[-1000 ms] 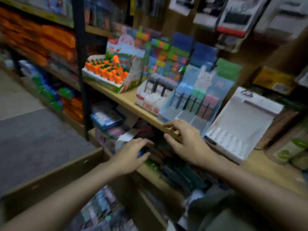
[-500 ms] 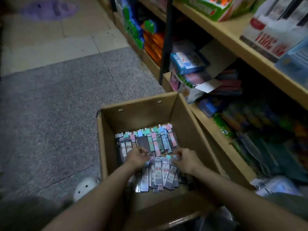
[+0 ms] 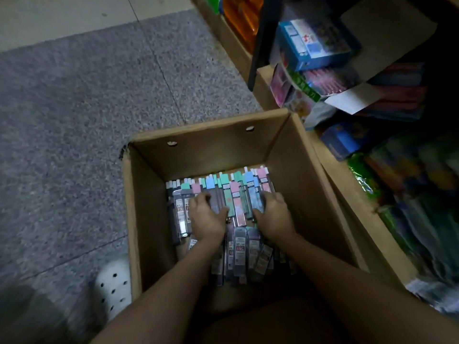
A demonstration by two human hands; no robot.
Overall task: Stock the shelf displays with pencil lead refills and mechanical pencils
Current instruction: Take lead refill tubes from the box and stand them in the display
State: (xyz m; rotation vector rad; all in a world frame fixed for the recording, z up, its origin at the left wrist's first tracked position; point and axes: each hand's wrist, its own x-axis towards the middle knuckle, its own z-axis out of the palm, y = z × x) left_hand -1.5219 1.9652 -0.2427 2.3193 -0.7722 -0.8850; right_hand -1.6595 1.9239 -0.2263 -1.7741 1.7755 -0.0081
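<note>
Both my hands are down in the cardboard box (image 3: 293,155) on the floor, left hand (image 3: 206,219) and right hand (image 3: 273,217) with fingers curled onto the packs of pencil lead refills (image 3: 236,194) between them. Bare box floor shows along both side walls; the shelf edge (image 3: 352,194) runs just right.

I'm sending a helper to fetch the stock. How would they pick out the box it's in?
On the grey floor beside the wooden shelving stands an open brown cardboard box. Both hands reach into its pastel-capped packs. Unlike the printed cartons on the shelf, it is plain, with two small holes in its far wall.
</note>
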